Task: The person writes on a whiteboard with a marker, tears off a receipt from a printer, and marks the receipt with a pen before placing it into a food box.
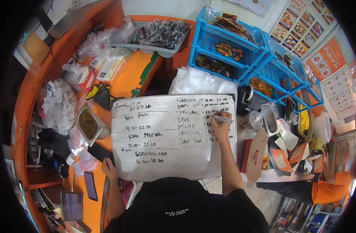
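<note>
A whiteboard (162, 167) with handwritten names, dates and times in dark ink lies tilted in front of my body. My right hand (222, 126) is over its upper right part, fingers closed round a marker (224, 119) whose body points to the right. Some of the written times are covered by this hand and forearm. At the board's lower left edge, my left hand (109, 169) is closed on the border, its fingertips partly hidden.
Left, an orange counter (137, 64) bears plastic bags, a metal food container (92, 124), a phone (90, 186) and a tablet (72, 206). Blue stacked baskets (224, 37) stand behind the board. Printed cartons (279, 158) and a person in an orange shirt (333, 189) are at right.
</note>
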A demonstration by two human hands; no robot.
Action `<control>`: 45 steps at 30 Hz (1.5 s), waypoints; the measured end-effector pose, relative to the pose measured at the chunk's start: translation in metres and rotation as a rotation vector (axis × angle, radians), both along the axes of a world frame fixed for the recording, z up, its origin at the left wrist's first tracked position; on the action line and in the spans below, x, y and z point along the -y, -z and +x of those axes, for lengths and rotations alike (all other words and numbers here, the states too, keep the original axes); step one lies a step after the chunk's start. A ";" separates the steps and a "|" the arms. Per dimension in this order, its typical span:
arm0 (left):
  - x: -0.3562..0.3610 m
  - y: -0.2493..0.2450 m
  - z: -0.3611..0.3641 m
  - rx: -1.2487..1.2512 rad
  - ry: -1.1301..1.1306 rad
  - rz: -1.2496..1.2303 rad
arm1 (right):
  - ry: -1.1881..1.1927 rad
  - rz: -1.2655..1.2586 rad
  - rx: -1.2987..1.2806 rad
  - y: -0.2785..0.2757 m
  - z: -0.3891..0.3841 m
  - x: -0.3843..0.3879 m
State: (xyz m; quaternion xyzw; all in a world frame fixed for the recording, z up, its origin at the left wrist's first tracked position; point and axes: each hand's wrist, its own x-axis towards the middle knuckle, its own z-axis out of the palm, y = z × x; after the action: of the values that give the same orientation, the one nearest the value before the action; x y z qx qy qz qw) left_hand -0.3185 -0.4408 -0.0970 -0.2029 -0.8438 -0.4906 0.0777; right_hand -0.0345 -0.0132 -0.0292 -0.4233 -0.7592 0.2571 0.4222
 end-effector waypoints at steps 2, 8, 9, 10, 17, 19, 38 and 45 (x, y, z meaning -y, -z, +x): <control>-0.001 -0.002 0.001 -0.002 -0.001 -0.021 | -0.002 -0.020 -0.006 0.001 0.001 0.000; 0.001 -0.001 0.000 0.044 0.009 0.009 | -0.022 -0.032 0.014 0.001 0.003 0.000; 0.001 -0.001 0.000 0.047 0.008 0.011 | -0.001 -0.027 -0.003 -0.002 0.002 0.001; 0.001 -0.001 0.000 0.051 0.007 0.013 | -0.001 -0.027 -0.003 -0.002 0.002 0.000; 0.002 0.003 -0.001 0.065 0.024 0.035 | 0.017 -0.038 0.001 0.000 0.003 -0.003; 0.002 0.003 -0.001 0.052 0.030 0.037 | 0.031 -0.020 -0.027 0.002 0.003 -0.004; 0.002 0.002 0.000 0.017 0.007 -0.033 | 0.146 0.017 -0.005 -0.005 0.017 -0.007; 0.000 0.000 0.002 0.043 0.019 -0.005 | 0.011 -0.059 -0.027 -0.004 0.007 0.009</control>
State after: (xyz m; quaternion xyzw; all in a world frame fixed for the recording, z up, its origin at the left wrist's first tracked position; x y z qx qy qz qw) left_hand -0.3170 -0.4409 -0.0973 -0.2003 -0.8447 -0.4934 0.0542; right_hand -0.0273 -0.0217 -0.0249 -0.4361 -0.7433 0.2829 0.4210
